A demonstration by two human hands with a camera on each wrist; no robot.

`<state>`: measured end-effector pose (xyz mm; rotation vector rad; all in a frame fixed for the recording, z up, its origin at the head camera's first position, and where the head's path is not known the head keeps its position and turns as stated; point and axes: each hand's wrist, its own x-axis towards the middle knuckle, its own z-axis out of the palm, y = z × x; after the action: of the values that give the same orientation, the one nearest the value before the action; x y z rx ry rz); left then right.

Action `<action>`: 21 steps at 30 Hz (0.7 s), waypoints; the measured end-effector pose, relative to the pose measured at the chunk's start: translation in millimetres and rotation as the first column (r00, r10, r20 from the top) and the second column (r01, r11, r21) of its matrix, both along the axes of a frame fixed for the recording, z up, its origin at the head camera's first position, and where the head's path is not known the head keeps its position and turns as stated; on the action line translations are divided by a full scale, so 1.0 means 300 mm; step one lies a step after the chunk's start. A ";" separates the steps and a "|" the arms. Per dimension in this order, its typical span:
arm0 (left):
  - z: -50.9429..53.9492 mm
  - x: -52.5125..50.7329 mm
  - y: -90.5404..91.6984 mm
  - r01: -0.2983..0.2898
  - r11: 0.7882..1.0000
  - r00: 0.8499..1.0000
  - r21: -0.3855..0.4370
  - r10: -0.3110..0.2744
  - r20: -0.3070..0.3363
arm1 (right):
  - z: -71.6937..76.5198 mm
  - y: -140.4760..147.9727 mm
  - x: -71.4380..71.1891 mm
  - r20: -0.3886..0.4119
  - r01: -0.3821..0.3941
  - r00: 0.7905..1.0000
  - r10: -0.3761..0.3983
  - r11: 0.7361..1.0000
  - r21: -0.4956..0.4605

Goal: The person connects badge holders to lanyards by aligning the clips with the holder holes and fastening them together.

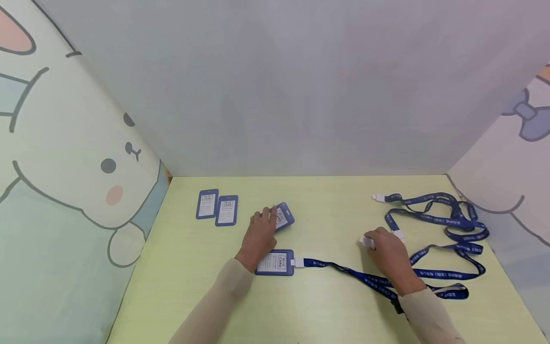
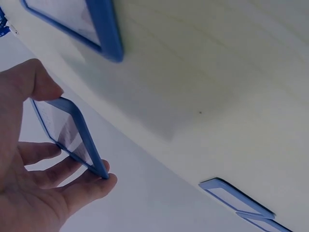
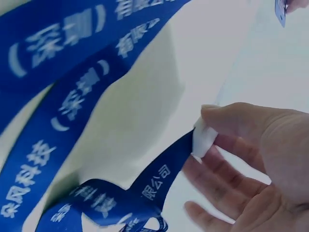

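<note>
My left hand grips a blue ID card holder by its edges, thumb on one side and fingers on the other. In the left wrist view this card holder is tilted above the table. Between the thumb and fingers of my right hand is the white plastic end of a dark blue lanyard with white lettering. Just below the left hand lies another card holder, joined by a white connector to a second lanyard, which runs rightward and passes partly behind the right wrist.
Two more card holders lie side by side at the back left. A further lanyard is folded loosely at the back right of the pale yellow table. A plain wall rises behind, with cartoon-printed panels at both sides.
</note>
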<state>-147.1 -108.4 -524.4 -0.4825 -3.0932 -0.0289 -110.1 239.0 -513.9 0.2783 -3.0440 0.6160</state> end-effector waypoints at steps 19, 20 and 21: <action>0.037 0.086 0.065 0.088 0.996 0.996 -0.012 -0.088 0.024 | 0.008 -0.122 -0.030 -0.214 -0.212 0.957 0.198 0.976 -0.045; 0.037 0.090 0.068 0.097 0.995 0.995 -0.013 -0.096 0.019 | 0.008 -0.127 -0.030 -0.218 -0.220 0.954 0.204 0.974 -0.047; 0.038 0.094 0.071 0.106 0.994 0.994 -0.018 -0.106 0.012 | 0.009 -0.131 -0.030 -0.222 -0.228 0.952 0.212 0.972 -0.049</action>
<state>-119.0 -87.0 -513.1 -0.6488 -3.0779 -0.0037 -119.2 199.7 -511.1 0.6448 -2.7955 0.6596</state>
